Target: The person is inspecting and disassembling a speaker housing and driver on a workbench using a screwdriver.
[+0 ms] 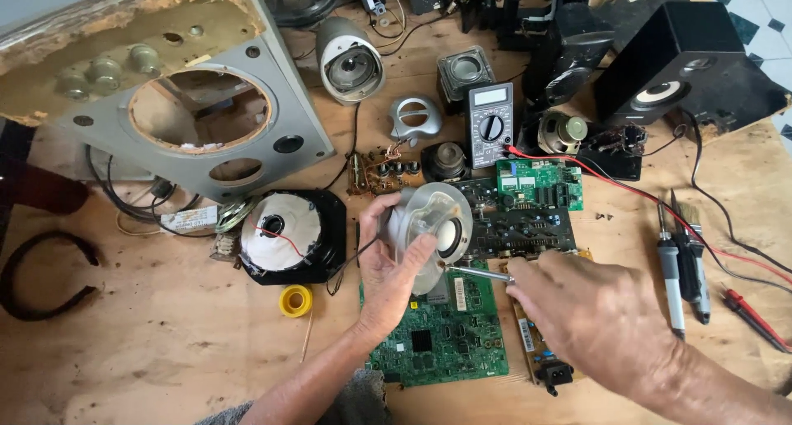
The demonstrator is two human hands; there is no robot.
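Wood makes up the big table (148,351) that everything lies on. The biggest thing on it is a grey speaker cabinet panel (272,103) with round holes, at the top left. At the top right sits a black speaker box (693,62). Near the middle left is a black speaker driver (289,237) with a silver back and a thin red wire on it. Below the hands lies a green circuit board (445,334), and a dark circuit board (520,219) lies just above it. A grey multimeter (490,124) with a round dial stands behind that. To the right lie a soldering iron (670,276) and a small brush (693,227), side by side.

The left hand (392,272) is closed around a small round speaker (433,227) with a clear plastic rim. It holds the speaker up over the green board, in the middle of the table. The right hand (590,314) is closed on a thin metal tool (478,272). The tool's tip touches the bottom edge of the small speaker. A little roll of yellow tape (295,301) lies left of the left hand.
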